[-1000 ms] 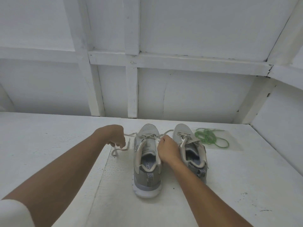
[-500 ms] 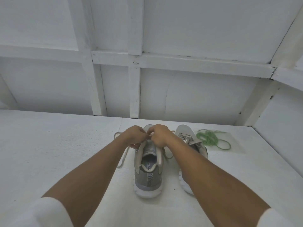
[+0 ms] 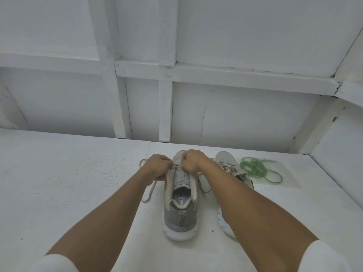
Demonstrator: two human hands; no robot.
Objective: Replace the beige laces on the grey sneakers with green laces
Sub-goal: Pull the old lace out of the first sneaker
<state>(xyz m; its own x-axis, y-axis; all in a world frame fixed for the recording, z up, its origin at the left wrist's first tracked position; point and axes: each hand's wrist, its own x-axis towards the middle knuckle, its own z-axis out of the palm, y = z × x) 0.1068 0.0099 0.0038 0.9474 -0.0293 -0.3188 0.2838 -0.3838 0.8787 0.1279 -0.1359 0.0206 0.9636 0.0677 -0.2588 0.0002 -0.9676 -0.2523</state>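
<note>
Two grey sneakers stand heel toward me on the white surface. The left sneaker (image 3: pixel 181 209) is between my arms; the right sneaker (image 3: pixel 225 163) is partly hidden behind my right forearm. My left hand (image 3: pixel 159 166) and my right hand (image 3: pixel 193 160) meet over the left sneaker's front eyelets, fingers curled and pinching the beige lace (image 3: pixel 149 191). Loose lace ends trail down on both sides of that shoe. The green laces (image 3: pixel 257 168) lie in a loose tangle to the right of the shoes.
A thin clear sheet (image 3: pixel 286 177) lies under the green laces. A white panelled wall (image 3: pixel 235 114) rises just behind the shoes, and a side wall (image 3: pixel 337 163) closes the right end of the white surface (image 3: pixel 68 183).
My left hand came in from the left, where it held the lace out, and joined my right hand over the left sneaker's front. Between the last two frames both hands barely moved.
</note>
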